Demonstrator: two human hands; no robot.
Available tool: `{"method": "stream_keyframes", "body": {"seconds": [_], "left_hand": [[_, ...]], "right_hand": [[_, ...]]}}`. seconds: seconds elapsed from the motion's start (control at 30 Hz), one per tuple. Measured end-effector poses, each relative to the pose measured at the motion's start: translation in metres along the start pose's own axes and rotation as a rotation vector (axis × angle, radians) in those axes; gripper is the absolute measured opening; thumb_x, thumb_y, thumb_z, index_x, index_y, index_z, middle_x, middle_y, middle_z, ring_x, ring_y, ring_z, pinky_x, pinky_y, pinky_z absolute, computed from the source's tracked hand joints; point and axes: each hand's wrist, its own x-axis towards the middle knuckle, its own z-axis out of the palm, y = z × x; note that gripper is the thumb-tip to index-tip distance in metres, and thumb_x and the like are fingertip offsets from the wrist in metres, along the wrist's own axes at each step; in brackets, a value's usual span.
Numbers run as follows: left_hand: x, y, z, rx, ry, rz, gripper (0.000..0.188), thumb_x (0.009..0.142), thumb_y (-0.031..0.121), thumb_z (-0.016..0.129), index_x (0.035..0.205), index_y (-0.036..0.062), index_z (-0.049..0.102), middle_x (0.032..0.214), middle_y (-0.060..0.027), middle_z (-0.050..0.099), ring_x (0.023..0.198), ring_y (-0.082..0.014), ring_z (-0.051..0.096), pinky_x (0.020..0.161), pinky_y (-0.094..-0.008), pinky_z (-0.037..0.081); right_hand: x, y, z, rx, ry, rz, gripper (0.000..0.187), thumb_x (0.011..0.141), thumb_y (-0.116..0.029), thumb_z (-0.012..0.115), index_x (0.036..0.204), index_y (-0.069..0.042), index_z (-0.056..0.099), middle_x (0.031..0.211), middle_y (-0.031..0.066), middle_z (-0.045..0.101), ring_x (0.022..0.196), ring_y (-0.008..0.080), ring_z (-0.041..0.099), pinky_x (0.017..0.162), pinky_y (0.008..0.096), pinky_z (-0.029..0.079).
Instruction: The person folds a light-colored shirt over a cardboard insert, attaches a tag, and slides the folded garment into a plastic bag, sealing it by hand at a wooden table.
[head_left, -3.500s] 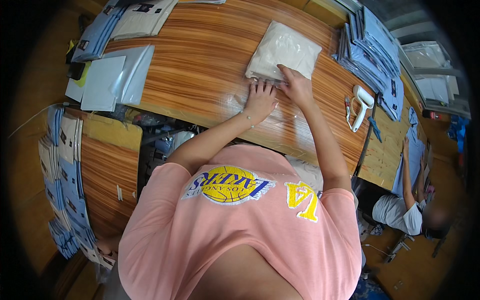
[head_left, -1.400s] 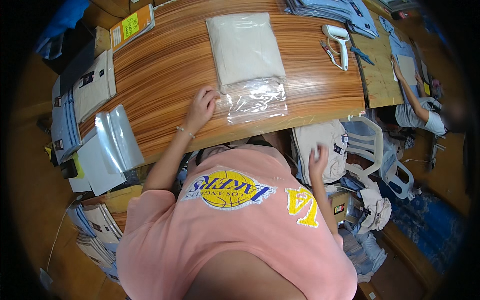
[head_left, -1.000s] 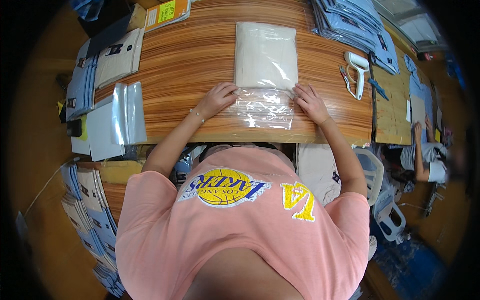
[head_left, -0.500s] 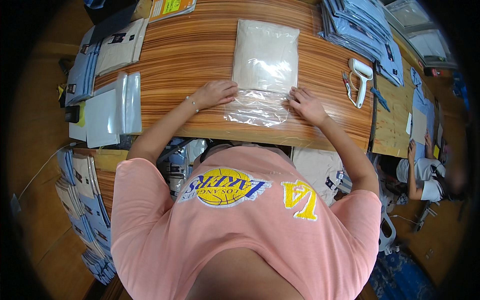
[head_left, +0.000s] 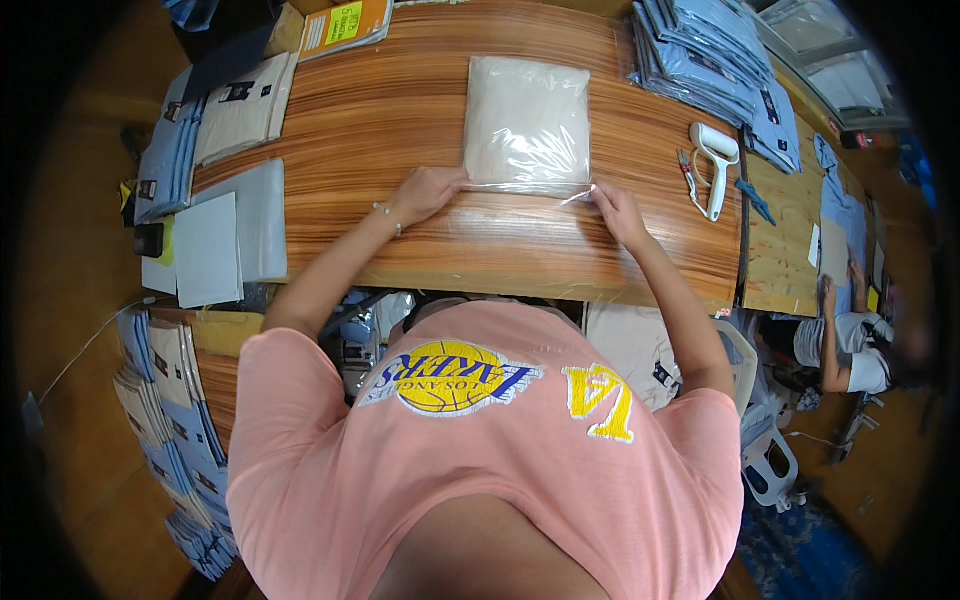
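Note:
A clear plastic bag (head_left: 532, 187) with a folded cream garment (head_left: 527, 115) inside lies flat on the wood-grain table (head_left: 380, 110). Its near edge is folded up against the garment. My left hand (head_left: 430, 193) pinches the left corner of that fold, with a beaded bracelet at the wrist. At the right corner, the fingers of my right hand (head_left: 617, 212) are closed on the plastic too. Light glares off the bag's surface.
To the right lie a white lint roller (head_left: 715, 165), small red-handled snips (head_left: 687, 172) and a stack of bagged blue shirts (head_left: 700, 75). Plastic sleeves (head_left: 262, 220), white card (head_left: 207, 250) and cream garments (head_left: 245, 105) sit left. A co-worker (head_left: 850, 340) works at the far right.
The bag's loose clear flap, flat toward me before, is now folded up against the garment. Both hands have closed on its corners. The plastic sleeves at the left lie flatter.

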Motion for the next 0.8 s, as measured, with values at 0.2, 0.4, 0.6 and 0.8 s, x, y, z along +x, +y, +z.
{"method": "stream_keyframes", "body": {"seconds": [0.2,0.4,0.6,0.8], "left_hand": [[0.017,0.014,0.022,-0.361,0.382,-0.457,0.029,0.093,0.027,0.042,0.085,0.0040,0.057,0.076,-0.0158,0.060,0.070,-0.0348,0.057,0.061,-0.0386,0.042],[0.035,0.027,0.032,-0.159,0.558,-0.555,0.032,0.095,0.029,0.038,0.089,0.0012,0.053,0.085,-0.0182,0.057,0.081,-0.0375,0.053,0.068,-0.0428,0.039],[0.044,0.039,0.028,-0.196,0.507,-0.666,0.030,0.096,0.029,0.034,0.089,0.0042,0.049,0.084,-0.0182,0.057,0.079,-0.0385,0.053,0.067,-0.0444,0.039],[0.047,0.034,0.026,-0.123,0.426,-0.703,0.026,0.096,0.029,0.033,0.090,0.0063,0.046,0.082,-0.0185,0.059,0.076,-0.0397,0.056,0.065,-0.0468,0.040]], "right_hand": [[0.030,-0.005,0.010,0.078,0.221,0.015,0.034,0.094,-0.031,0.044,0.089,-0.001,0.059,0.078,0.0117,0.061,0.075,0.0204,0.057,0.068,0.0310,0.044],[0.041,-0.006,0.024,0.246,0.365,0.225,0.038,0.093,-0.036,0.044,0.091,-0.002,0.062,0.077,0.0087,0.063,0.074,0.0174,0.058,0.069,0.0296,0.044],[0.047,0.005,0.029,0.155,0.471,0.176,0.040,0.093,-0.038,0.042,0.104,-0.006,0.062,0.086,0.0149,0.065,0.079,0.0253,0.061,0.073,0.0331,0.045],[0.049,0.004,0.031,0.076,0.510,0.182,0.034,0.091,-0.036,0.045,0.099,-0.009,0.063,0.085,0.0129,0.065,0.078,0.0275,0.061,0.072,0.0355,0.045]]}}
